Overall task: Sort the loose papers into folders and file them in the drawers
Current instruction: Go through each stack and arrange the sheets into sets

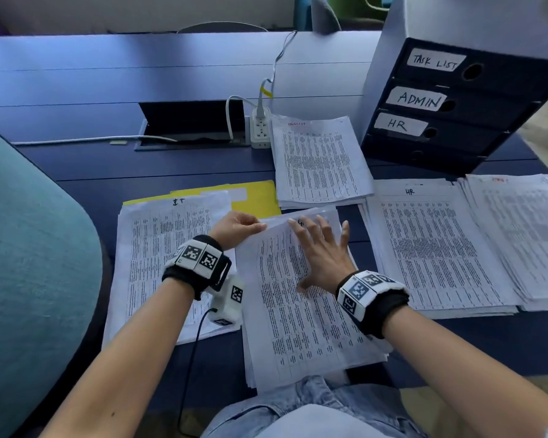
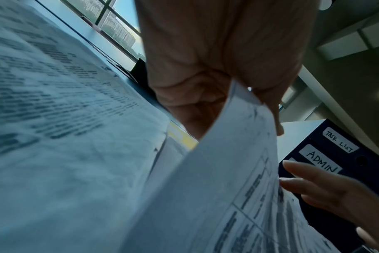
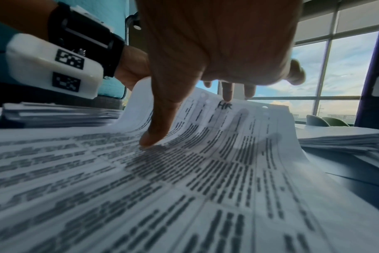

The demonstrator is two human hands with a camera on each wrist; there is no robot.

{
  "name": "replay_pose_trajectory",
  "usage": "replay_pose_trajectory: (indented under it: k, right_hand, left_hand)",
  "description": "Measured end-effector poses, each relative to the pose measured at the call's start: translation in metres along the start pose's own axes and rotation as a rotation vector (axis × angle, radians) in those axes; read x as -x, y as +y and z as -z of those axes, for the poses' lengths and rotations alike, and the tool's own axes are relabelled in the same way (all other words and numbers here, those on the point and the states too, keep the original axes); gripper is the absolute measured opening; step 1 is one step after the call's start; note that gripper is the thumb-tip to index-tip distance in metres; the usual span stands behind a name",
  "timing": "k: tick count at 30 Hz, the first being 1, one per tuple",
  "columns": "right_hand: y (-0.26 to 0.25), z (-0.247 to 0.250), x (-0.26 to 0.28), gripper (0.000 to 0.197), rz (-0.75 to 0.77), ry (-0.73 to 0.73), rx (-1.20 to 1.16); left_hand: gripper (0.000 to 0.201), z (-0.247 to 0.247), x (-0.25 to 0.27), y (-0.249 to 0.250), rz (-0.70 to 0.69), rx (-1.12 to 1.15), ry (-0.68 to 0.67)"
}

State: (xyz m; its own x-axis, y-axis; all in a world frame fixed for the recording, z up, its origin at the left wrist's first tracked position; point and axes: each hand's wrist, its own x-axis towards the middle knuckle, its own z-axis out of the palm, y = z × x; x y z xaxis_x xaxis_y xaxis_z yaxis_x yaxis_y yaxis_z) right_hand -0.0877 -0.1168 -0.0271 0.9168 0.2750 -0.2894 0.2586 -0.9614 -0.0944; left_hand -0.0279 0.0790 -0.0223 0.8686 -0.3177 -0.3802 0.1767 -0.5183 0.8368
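At the dark blue tabletop [image 1: 114,172], the left grip [image 1: 234,227] pinches up a white printed sheet [image 1: 301,279], apparently marked HR, while the flat, open-fingered right grip [image 1: 321,251] steadies the unsorted stack beneath.

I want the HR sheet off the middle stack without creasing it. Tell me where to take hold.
Take the top sheet by its far-left corner, coming from the left, where the left hand already pinches the lifted far edge. The right hand lies spread on it; lift it first. The curled-up edge gives a free grip.
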Motion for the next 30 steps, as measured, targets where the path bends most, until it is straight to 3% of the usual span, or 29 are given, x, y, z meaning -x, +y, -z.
replay_pose_trajectory:
  k: [6,10,12,15,16,21,22,25,26,28,30]
  right_hand:
    - [0.004,0.015,-0.011,0.102,0.03,0.089,-0.135]
    - [0.01,0.016,-0.01,0.035,0.079,0.21,-0.183]
    - [0.012,0.012,-0.004,0.017,0.134,0.202,-0.125]
    - [0.011,0.001,0.007,0.013,0.201,0.164,-0.092]
    - [0.011,-0.002,0.01,0.012,0.209,0.166,-0.092]
    - [0.016,0.005,0.007,0.017,0.03,0.306,-0.208]
    - [0.015,0.014,0.004,0.019,-0.023,0.343,-0.228]
    - [0.018,0.045,-0.005,0.019,-0.172,0.451,-0.284]
    - [0.02,0.056,-0.008,0.019,-0.207,0.491,-0.315]
    - [0.03,0.073,-0.012,0.018,-0.276,0.602,-0.38]
    - [0.044,0.081,-0.012,0.028,-0.366,0.773,-0.443]
  left_hand:
    - [0.021,0.005,0.006,-0.005,-0.016,0.05,-0.03]
    - [0.036,0.004,0.008,-0.007,0.008,0.077,-0.033]
    - [0.051,0.004,0.008,-0.008,0.007,0.069,-0.012]
    - [0.01,0.004,0.008,-0.007,-0.015,0.054,-0.006]
    - [0.007,0.003,0.008,-0.008,-0.014,0.027,0.023]
    - [0.034,-0.009,0.013,0.002,-0.159,-0.166,0.138]
    - [0.038,-0.011,0.016,0.01,-0.177,-0.091,0.117]
    - [0.089,-0.02,0.024,0.033,-0.23,0.313,0.061]
    - [0.094,-0.021,0.023,0.036,-0.249,0.357,0.065]
    - [0.077,-0.026,0.019,0.041,-0.275,0.302,0.07]
    - [0.034,-0.032,0.01,0.049,-0.267,0.235,0.155]
